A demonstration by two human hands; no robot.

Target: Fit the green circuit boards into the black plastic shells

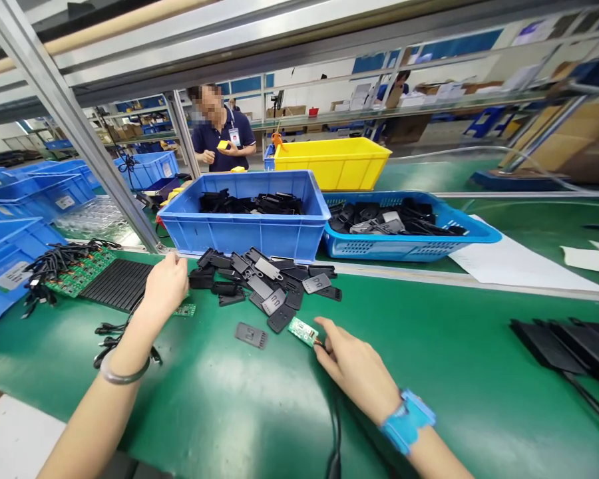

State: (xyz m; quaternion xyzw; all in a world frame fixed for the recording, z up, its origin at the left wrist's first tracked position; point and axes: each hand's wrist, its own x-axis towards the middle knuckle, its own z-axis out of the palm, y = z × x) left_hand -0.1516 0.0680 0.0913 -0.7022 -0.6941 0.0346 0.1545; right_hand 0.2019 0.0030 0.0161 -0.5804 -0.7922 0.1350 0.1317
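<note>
My right hand (354,362) pinches one end of a small green circuit board (302,330), and a black cable (335,426) runs down from there toward the front edge. Left of centre, my left hand (166,287) is raised with its fingers curled together; whatever is between them is hidden. Beside it spreads a loose pile of black plastic casings (259,285), some upright, some overturned. A single flat black cover (251,334) lies apart on the green mat, left of the board. Partly behind my left wrist, another green board (184,310) rests on the mat.
A blue bin (244,233) and a blue basket (379,246) of black parts stand behind the pile. Rows of cabled boards (82,273) lie at left, black cabled units (559,346) at right. A metal post (94,146) rises at left. Beyond, a person (227,136) holds something yellow.
</note>
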